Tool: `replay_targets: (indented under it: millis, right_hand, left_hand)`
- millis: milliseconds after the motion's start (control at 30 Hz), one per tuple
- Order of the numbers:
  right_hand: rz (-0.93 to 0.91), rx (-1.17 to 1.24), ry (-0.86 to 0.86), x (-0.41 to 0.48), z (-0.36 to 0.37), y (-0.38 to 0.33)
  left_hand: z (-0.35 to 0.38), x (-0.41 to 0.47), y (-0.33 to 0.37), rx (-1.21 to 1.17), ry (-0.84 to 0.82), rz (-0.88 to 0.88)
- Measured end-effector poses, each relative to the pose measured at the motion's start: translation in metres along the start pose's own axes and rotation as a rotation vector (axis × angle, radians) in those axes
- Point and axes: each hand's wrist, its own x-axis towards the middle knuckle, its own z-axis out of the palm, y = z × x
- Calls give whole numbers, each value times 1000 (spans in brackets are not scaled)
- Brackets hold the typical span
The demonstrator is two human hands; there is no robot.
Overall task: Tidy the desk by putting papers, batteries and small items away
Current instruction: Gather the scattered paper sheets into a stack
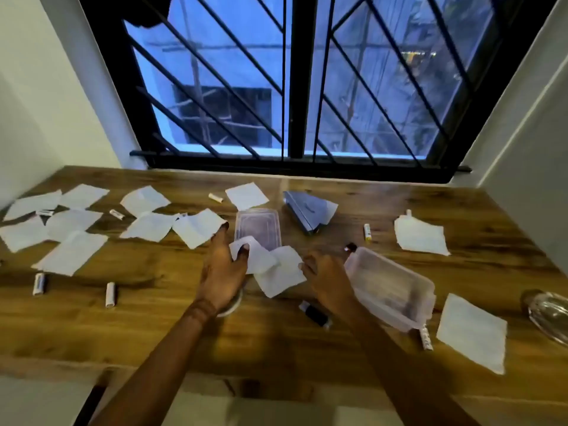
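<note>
My left hand [222,267] sits at the centre of the frame, thumb pinching the near corner of a white paper [278,278] that hangs crumpled between both hands, just above the wooden desk [172,327]. My right hand [326,279] meets the same paper at its right edge. Its fingers are curled there, but I cannot tell whether they pinch it or only touch it (the blur does not help).

Right of centre, touching my right hand, a clear plastic box [392,290] lies tilted on the desk. A second clear tray [258,224] rests just beyond my left fingertips, and a folded grey-blue sheet [307,210] lies beside it.

Loose papers [73,226] are scattered over the left half of the desk, with two more at right [419,235] [471,332]. Batteries lie apart: two at lower left [39,283] [110,294], one at upper centre [215,197], one right of centre [367,232] and one under the box's near corner [425,337]. A black cylinder [316,314] lies under my right wrist.
</note>
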Motion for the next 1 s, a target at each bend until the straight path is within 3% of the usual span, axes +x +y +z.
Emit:
replay_targets:
  millis: [133, 333, 567, 733, 800, 900, 1000]
  right_hand:
    - [145, -121, -80, 11, 22, -3]
    - [169, -434, 13, 20, 47, -4]
    - [327, -118, 199, 25, 48, -11]
    - [391, 371, 326, 23, 23, -28]
    - [359, 494, 363, 23, 12, -38]
    - [229, 473, 445, 14, 2, -59]
    - [49, 418, 442, -1, 2, -77]
  left_hand:
    - [0, 2, -9, -44, -4, -90]
    - [3, 13, -27, -109, -25, -194]
    - [0, 26, -39, -220, -59, -362]
    - [-4, 38, -34, -618, -201, -578]
    - [-2, 44, -31, -756, -299, -685]
    - [3, 54, -23, -947, -411, -811]
    - [4, 58, -12, -942, -485, -817]
